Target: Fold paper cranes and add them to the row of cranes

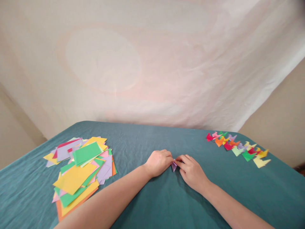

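While both forearms lie stretched across the teal cloth [152, 203], the left hand [158, 163] and right hand [192, 171] meet at the middle of the table, fingertips pinched from either side on a small folded paper piece [174, 165], lilac with a touch of red showing at the top. Left hand: curled, knuckles up, fingers closed against the piece's left edge. Right hand: flatter, index and thumb pressing the right edge. The piece sits low on the cloth between them, likely so the surface backs the crease while two hands steady so small a thing. To the left, near that forearm but apart from it, a loose heap of coloured sheets [78, 168] lies fanned and overlapping: yellow, green, orange, lilac, pink. It looks like unfolded stock kept within easy reach of that side. To the far right, well apart from the hands, a row of small folded figures [238, 146] in mixed colours runs diagonally along the table edge, seemingly finished ones set out of the working space. Behind the table hangs a pale draped sheet [152, 63], creased, blocking the background.
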`<state>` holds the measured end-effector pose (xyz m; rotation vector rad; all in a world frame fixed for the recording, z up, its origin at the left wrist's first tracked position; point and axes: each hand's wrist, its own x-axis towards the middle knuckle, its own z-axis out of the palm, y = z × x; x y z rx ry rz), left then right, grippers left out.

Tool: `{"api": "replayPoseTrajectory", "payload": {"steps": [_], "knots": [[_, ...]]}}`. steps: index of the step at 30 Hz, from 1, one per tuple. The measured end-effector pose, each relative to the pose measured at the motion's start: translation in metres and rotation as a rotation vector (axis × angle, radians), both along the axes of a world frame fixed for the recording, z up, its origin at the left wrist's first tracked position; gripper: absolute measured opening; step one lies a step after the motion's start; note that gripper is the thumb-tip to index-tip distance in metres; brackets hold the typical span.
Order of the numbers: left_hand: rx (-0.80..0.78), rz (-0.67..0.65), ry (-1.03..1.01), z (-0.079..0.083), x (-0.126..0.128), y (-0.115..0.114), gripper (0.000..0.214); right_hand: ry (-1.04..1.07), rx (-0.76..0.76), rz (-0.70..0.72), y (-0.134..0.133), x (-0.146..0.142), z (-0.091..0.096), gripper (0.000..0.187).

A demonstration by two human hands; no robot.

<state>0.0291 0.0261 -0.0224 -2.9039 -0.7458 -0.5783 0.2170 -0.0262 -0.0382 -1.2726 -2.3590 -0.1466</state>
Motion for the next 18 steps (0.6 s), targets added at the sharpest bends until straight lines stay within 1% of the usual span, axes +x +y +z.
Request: {"api": "replayPoseTrajectory", "payload": {"steps": [6, 11, 18], "knots": [[0.013, 0.027, 0.039, 0.0000, 0.0010, -0.0009, 0.024, 0.012, -0.025, -0.006, -0.0006, -0.0002, 0.0009, 0.041], [0.073, 0.000, 0.097, 0.0026, 0.0020, -0.0025, 0.022, 0.000, -0.021, -0.009, -0.0004, -0.0004, -0.0002, 0.036], [0.120, -0.043, 0.107, 0.0051, 0.0020, -0.0026, 0.018, -0.016, -0.029, -0.012, 0.0015, -0.0002, -0.0019, 0.032]]}}
